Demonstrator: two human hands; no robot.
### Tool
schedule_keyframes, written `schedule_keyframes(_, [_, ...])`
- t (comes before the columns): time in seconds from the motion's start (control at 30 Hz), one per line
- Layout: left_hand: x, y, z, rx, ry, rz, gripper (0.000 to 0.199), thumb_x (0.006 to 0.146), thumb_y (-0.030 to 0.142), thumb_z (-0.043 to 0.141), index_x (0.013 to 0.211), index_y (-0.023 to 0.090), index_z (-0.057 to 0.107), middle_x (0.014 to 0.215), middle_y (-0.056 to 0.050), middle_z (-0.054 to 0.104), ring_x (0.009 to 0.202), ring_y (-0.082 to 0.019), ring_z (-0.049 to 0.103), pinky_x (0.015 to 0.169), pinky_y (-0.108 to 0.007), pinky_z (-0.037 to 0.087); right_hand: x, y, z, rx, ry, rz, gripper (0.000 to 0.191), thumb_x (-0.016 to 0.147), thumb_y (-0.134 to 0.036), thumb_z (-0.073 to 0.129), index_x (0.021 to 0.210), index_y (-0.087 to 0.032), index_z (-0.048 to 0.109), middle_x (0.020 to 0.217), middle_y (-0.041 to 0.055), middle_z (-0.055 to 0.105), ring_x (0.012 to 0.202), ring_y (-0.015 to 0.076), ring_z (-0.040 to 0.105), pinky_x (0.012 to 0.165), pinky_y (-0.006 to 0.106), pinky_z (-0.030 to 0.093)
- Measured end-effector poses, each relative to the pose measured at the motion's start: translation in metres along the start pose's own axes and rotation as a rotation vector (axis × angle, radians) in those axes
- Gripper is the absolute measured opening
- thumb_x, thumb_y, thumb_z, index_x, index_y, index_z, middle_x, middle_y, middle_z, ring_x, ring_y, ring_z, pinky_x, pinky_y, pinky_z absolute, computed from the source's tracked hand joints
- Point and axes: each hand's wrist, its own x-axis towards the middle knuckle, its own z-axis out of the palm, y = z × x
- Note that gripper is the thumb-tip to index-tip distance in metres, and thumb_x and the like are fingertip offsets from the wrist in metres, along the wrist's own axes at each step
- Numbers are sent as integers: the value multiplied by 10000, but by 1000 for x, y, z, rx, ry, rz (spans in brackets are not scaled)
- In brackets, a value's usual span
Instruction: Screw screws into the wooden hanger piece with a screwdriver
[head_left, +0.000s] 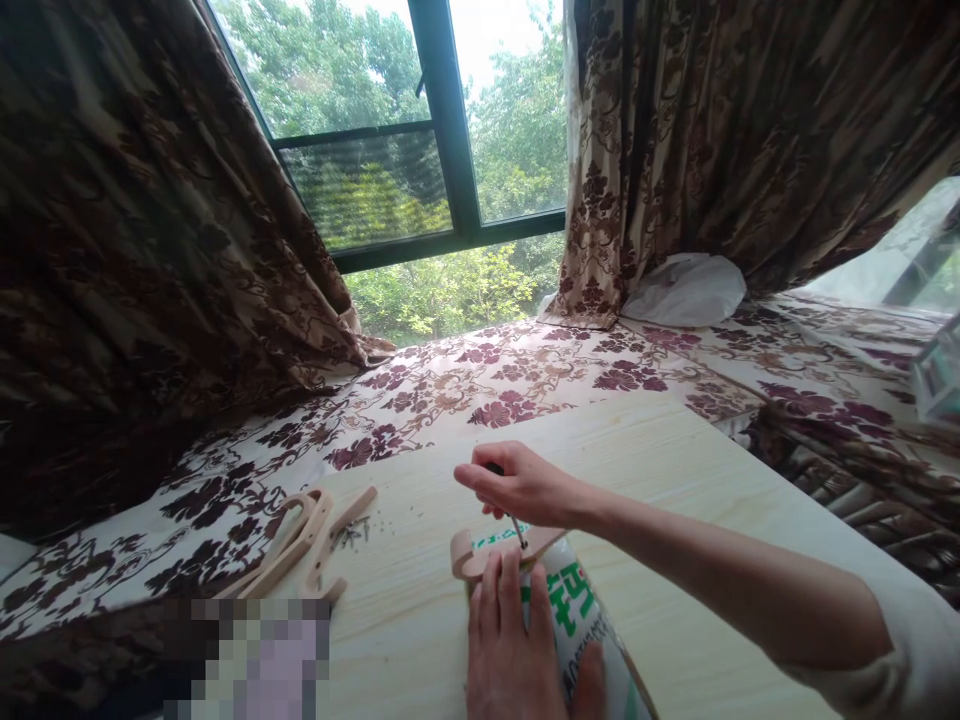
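In the head view, my right hand (517,482) is closed around a screwdriver (516,524); its dark handle shows between the fingers. The thin shaft points down to a dark spot on a curved, light wooden piece (462,556). My left hand (510,640) lies flat with fingers stretched out, its fingertips against the near edge of that wood. Under it is a white package with green lettering (574,600), which the wooden piece rests on. The far end of the wood is partly hidden by my right wrist.
More curved wooden pieces (307,535) lie at the board's left, beside several small dark screws (354,533). The pale wood-grain board (630,440) sits on a floral cloth (450,385). A white plastic bag (686,290) is by the curtain (596,180), near the window.
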Motion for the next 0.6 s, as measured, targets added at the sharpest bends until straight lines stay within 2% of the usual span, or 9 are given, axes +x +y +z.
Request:
schedule_keyframes(0.1, [-1,1,0,-7,2,-2,584,791,465,527,1298,182,460,1408,-138,409,1321,-326,335,964,-460,428,-3,4,17,237,104,34,379,905,-502,348,658,-216,343,544,-68,377,465,76,395,458,212,353])
schedule_keyframes(0.23, [0,2,-2,-50,-16,-16,551,798,452,515,1296,222,463,1422,-140,371,1318,-329,335,952,-478,440,-4,4,27,407,183,37,394,844,-468,489,587,-210,338,495,-81,316,456,68,308,437,213,285])
schedule_keyframes(0.33, [2,0,-5,-53,-50,-5,552,793,445,530,1300,237,460,1437,-148,321,1340,-349,290,945,-508,447,-4,1,27,464,189,41,378,809,-375,541,537,-204,343,472,-85,281,449,66,290,432,221,248])
schedule_keyframes(0.43, [4,-3,-10,-3,-60,69,626,773,456,567,1320,177,441,1432,-185,300,1354,-378,239,917,-515,475,-6,0,26,489,214,44,378,798,-311,538,511,-203,317,472,-85,250,464,68,257,437,229,221])
schedule_keyframes(0.6, [7,-5,-16,41,-121,116,664,756,482,592,1327,181,437,1432,-185,300,1341,-380,268,881,-496,508,-14,1,26,514,257,41,382,798,-276,514,506,-209,277,479,-81,223,472,72,224,439,245,190])
